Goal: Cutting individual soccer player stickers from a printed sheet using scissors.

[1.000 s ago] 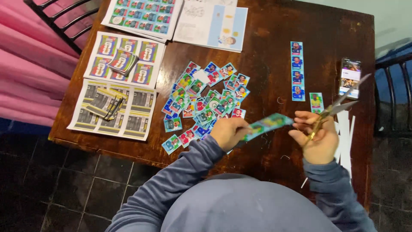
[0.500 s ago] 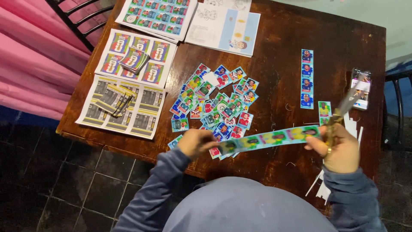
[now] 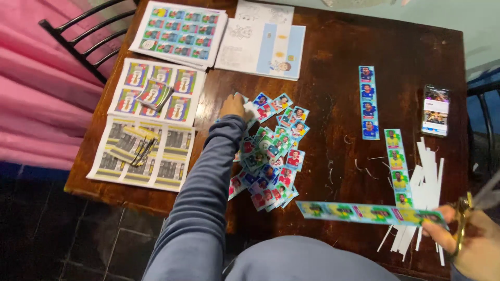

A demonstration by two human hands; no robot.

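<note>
On the brown table [image 3: 333, 67], the left hand [image 3: 233, 106] rested on the heap of cut cards [image 3: 268, 151]. The right hand [image 3: 471, 244] pinched 1 long card strip [image 3: 359, 212] by its end, scissors [image 3: 469, 208] looped on its fingers.

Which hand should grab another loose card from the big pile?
Probably the left. The left hand already rests at the top edge of the card pile. The right hand is busy at the table's near right corner, holding the scissors and a long sticker strip.
</note>
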